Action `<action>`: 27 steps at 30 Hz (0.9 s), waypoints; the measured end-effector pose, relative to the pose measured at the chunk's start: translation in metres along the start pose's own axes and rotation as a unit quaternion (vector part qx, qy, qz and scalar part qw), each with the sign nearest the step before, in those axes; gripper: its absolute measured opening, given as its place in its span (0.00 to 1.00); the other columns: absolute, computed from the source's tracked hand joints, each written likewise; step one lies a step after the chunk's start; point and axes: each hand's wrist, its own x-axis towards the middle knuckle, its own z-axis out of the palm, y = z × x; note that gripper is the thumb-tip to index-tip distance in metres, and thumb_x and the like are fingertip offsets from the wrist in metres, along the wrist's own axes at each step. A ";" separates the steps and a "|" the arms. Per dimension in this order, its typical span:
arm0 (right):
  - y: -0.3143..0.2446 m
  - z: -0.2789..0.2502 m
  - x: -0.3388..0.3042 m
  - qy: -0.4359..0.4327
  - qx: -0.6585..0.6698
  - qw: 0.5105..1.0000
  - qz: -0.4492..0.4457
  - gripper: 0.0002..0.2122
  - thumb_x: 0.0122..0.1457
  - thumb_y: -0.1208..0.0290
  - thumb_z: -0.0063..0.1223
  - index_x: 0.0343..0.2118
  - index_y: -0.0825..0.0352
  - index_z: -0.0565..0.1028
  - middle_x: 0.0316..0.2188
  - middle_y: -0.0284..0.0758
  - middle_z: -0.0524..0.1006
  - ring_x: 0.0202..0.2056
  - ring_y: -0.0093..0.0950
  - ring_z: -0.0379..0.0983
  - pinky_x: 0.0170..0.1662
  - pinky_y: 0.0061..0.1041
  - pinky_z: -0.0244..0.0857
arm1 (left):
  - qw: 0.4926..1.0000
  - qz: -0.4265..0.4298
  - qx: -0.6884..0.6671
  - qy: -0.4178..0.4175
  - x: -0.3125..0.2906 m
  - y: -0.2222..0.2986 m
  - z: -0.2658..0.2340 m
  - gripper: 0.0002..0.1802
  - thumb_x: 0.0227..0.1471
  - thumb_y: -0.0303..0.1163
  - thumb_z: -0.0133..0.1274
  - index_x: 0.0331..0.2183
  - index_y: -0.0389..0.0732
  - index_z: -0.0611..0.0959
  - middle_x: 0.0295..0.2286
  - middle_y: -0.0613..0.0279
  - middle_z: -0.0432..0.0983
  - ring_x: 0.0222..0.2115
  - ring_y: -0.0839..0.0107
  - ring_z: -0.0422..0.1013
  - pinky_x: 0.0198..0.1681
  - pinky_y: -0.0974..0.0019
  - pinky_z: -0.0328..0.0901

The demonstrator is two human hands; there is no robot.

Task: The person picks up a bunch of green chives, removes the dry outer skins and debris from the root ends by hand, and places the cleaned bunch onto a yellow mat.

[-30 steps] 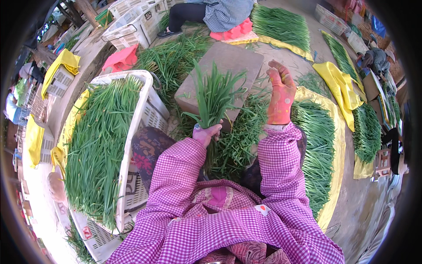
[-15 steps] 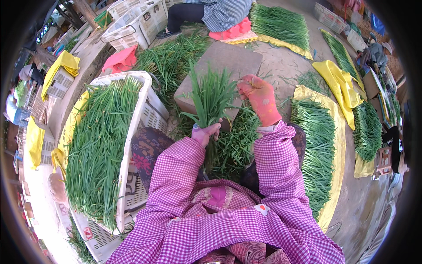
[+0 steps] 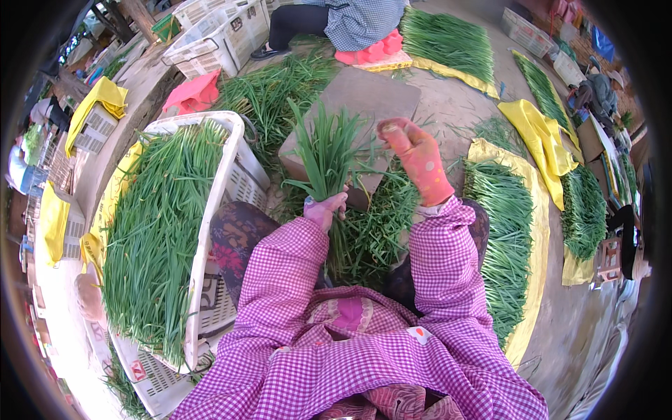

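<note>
My left hand [image 3: 326, 211], in a pale pink glove with bare fingertips, is closed round a bunch of chives [image 3: 323, 155]. The leaves fan upward and the stalks hang below the fist. My right hand [image 3: 414, 150], in an orange dotted glove, is raised to the right of the bunch, its fingers curled and pressed together. Whether anything is pinched in them is too small to tell. Behind the bunch lies a flat grey-brown board [image 3: 381, 94]. Loose chives [image 3: 378, 241] are heaped between my knees, under both hands.
To my left stands a white crate [image 3: 234, 147] full of chives. On my right, chives lie in rows on a yellow sheet [image 3: 535, 259]. A person [image 3: 360, 24] sits ahead beside another bed of chives [image 3: 448, 42]. A red plastic piece [image 3: 192, 92] lies behind the crate.
My left hand and the bunch have shifted slightly left, and the leaves spread more to the left. My right hand has turned a little and its fingers have curled differently.
</note>
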 end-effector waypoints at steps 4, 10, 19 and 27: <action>-0.010 0.017 -0.006 -0.166 -0.319 0.929 -0.089 0.13 0.50 0.57 0.53 0.31 0.60 0.77 0.25 0.37 0.76 0.28 0.36 0.74 0.32 0.32 0.66 | 1.000 -0.008 0.013 0.011 0.001 -0.003 -0.003 0.12 0.45 0.25 0.54 0.36 0.36 0.77 0.22 0.64 0.69 0.19 0.74 0.66 0.19 0.71 0.63; 0.013 0.034 -0.012 -0.135 -0.106 0.985 -0.012 0.09 0.51 0.65 0.55 0.32 0.65 0.76 0.22 0.38 0.75 0.26 0.30 0.73 0.31 0.28 0.66 | 1.000 0.005 -0.004 0.001 -0.002 0.002 -0.003 0.12 0.44 0.25 0.55 0.35 0.36 0.77 0.19 0.65 0.68 0.19 0.74 0.66 0.19 0.71 0.64; 0.008 0.023 -0.014 -0.316 -0.182 0.931 -0.018 0.22 0.50 0.55 0.53 0.42 0.68 0.71 0.34 0.42 0.76 0.38 0.36 0.73 0.41 0.33 0.65 | 0.984 0.032 -0.123 0.124 0.007 0.014 -0.007 0.10 0.43 0.24 0.56 0.33 0.38 0.79 0.19 0.64 0.71 0.16 0.74 0.66 0.19 0.71 0.63; 0.026 0.092 -0.056 -0.421 -0.371 0.826 0.043 0.43 0.44 0.50 0.58 0.58 0.69 0.51 0.50 0.45 0.67 0.48 0.42 0.67 0.48 0.38 0.62 | 0.924 0.077 -0.296 0.228 0.007 0.029 -0.020 0.18 0.45 0.24 0.55 0.41 0.43 0.75 0.22 0.65 0.70 0.19 0.71 0.68 0.24 0.67 0.66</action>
